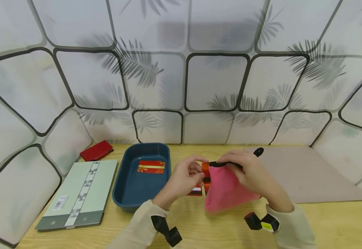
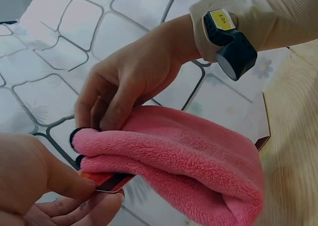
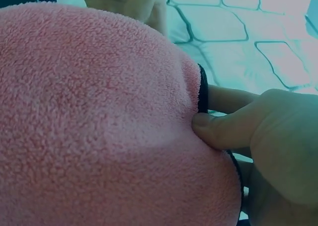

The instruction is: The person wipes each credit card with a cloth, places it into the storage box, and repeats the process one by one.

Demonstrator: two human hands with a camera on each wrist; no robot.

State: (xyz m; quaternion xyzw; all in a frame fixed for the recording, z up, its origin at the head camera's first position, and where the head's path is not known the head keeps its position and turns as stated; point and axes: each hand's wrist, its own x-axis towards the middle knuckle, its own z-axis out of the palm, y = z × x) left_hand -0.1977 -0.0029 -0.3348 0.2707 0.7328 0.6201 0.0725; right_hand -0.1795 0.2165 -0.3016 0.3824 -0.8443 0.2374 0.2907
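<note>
Left hand (image 1: pixel 183 175): thumb and fingers pinch a red-orange card (image 2: pixel 105 180) by its near end; the far end runs against the underside of the pink cloth (image 1: pixel 227 190). Whether it sits inside the fold or only below it, you cannot tell from here.

Right hand (image 1: pixel 244 169): thumb on one face of the cloth, fingers behind, pinching its black-edged rim. The cloth hangs folded over, clear of your left fingertips by very little.

Step in hand looks like rubbing the card with the cloth. For a good pass: hold the card by its short edge only, so most of the face is free. Pinch firmly but do not bend it; a thin card may bow under the rub. Bring the cloth fully over both faces, press lightly, draw straight along the length. Then turn it and do the gripped end.

Watch the thick pile: it hides the card edge and could catch a corner or tug it from your pinch. Other red cards (image 1: pixel 196 191) lie on the table (image 1: pixel 193 224) just under your hands; lift the cloth's hanging end clear of them. One more card (image 1: pixel 151 167) lies flat in the blue tub (image 1: pixel 115 193).
</note>
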